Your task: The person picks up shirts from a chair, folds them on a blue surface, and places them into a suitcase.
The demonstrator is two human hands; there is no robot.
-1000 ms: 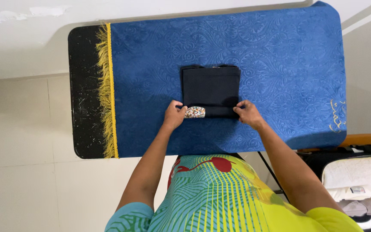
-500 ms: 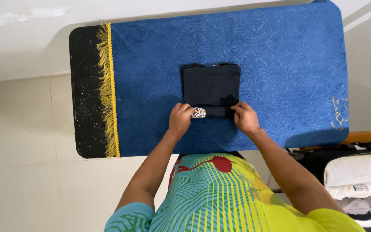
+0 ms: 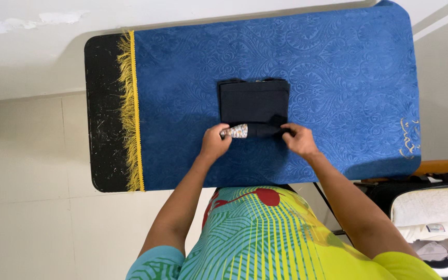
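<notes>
Pale floor tiles and a white wall frame one narrow black table, most of it covered by a single blue embossed cloth with one yellow fringe along its edge. One dark folded garment lies on the cloth, just beyond the fingertips of both hands. The left hand pinches the near left corner of the garment, fingers curled narrow around the rolled hem, where a small multicoloured patch shows right beside the fingertips. The right hand grips the near right corner the same way, fingers closed on the fabric edge. Between the two sets of fingers the near hem looks raised and rolled toward the far side, so the step in hand appears to be a fold of the lower edge over the body of the garment. Finishing it would likely call for both hands to carry the hem forward evenly and press it flat. Count: two hands, one garment, one patch. A pile of other clothes sits well off beyond the right hand's wrist.
</notes>
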